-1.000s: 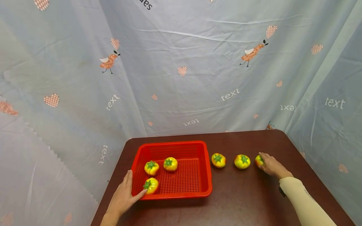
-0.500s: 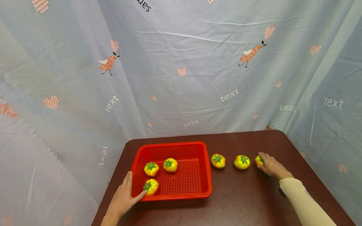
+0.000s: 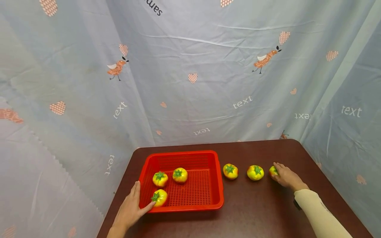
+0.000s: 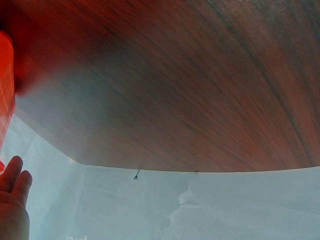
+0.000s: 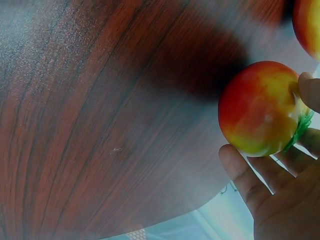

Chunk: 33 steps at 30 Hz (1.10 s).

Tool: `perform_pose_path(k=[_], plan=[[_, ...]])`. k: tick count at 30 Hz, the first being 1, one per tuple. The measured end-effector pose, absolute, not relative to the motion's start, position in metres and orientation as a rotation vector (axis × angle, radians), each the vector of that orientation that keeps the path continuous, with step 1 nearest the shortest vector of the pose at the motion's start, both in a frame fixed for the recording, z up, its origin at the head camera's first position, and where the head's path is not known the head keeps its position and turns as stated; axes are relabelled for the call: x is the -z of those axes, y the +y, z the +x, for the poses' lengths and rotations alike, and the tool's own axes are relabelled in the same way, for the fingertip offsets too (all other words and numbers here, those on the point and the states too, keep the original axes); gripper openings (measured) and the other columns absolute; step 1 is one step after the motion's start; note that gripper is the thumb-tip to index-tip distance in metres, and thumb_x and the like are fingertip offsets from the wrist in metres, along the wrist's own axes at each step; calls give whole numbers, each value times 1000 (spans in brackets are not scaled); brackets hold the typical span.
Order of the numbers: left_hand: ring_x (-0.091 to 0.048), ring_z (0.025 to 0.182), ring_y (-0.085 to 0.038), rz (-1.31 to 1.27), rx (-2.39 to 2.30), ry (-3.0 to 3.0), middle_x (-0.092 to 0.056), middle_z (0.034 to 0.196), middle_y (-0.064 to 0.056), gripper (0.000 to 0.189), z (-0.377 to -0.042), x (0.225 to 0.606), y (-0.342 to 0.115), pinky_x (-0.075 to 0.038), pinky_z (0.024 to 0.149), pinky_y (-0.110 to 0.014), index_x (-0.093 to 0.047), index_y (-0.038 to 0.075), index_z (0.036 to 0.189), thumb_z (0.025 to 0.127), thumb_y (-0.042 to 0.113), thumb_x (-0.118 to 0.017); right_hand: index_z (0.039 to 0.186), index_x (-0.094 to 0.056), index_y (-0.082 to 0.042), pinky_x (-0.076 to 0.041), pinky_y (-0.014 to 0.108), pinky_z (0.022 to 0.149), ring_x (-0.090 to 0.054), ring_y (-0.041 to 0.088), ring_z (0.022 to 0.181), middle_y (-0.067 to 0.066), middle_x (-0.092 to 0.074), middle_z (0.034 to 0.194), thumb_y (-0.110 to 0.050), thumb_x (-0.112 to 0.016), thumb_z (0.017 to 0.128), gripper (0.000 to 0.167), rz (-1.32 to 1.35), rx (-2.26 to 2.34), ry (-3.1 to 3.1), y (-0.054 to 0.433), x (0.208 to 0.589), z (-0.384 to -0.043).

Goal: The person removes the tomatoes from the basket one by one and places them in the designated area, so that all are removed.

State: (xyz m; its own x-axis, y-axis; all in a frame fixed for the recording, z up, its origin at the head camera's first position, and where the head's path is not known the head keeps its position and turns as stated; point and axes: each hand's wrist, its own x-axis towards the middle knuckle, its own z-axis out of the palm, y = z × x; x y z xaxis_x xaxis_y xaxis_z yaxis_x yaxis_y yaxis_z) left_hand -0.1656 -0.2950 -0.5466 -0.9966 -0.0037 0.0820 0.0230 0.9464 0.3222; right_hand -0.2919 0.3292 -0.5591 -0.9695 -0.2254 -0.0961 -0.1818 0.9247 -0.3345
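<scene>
Well over on the left, the left hand (image 3: 127, 209) is resting, fingers straight, against the red basket (image 3: 219, 185), where three yellow-red fruits (image 3: 160, 180) are lying. Rightward on the counter (image 3: 244, 206), two loose fruits (image 3: 230, 171) are sitting spaced apart, separating the basket from the right hand (image 3: 286, 177). Farthest right, that hand, clearly the nearer one, is holding the end fruit (image 5: 260, 110) between thumb and fingers, the piece lying on its left, basket-facing side (being roundish, it is showing no clear long axis).
</scene>
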Motion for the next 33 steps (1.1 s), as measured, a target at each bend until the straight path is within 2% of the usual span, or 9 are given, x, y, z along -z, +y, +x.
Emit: perform_pose_path(k=[11, 21, 33], plan=[[-46, 128, -51, -37, 481, -2982, -29, 154, -32, 112, -167, 548, -294, -42, 101, -63, -21, -10, 151, 81, 66, -62, 136, -39, 19, -44, 65, 94, -49, 57, 116, 41, -44, 134, -18, -63, 92, 63, -387, 480, 3005, 335, 567, -286], [-50, 126, -49, -56, 471, -2947, -32, 152, -31, 109, -162, 549, -292, -44, 101, -59, -25, -11, 149, 82, 65, -63, 138, -36, 18, -41, 66, 96, -45, 57, 119, 42, -42, 135, -20, -62, 92, 65, -361, 479, 2972, 336, 567, -288], [-51, 124, -49, -51, 477, -2944, -32, 152, -32, 109, -164, 546, -292, -45, 100, -59, -24, -12, 149, 81, 64, -64, 137, -40, 16, -40, 67, 95, -44, 58, 121, 42, -42, 136, -18, -63, 92, 62, -409, 473, 3022, 336, 565, -291]])
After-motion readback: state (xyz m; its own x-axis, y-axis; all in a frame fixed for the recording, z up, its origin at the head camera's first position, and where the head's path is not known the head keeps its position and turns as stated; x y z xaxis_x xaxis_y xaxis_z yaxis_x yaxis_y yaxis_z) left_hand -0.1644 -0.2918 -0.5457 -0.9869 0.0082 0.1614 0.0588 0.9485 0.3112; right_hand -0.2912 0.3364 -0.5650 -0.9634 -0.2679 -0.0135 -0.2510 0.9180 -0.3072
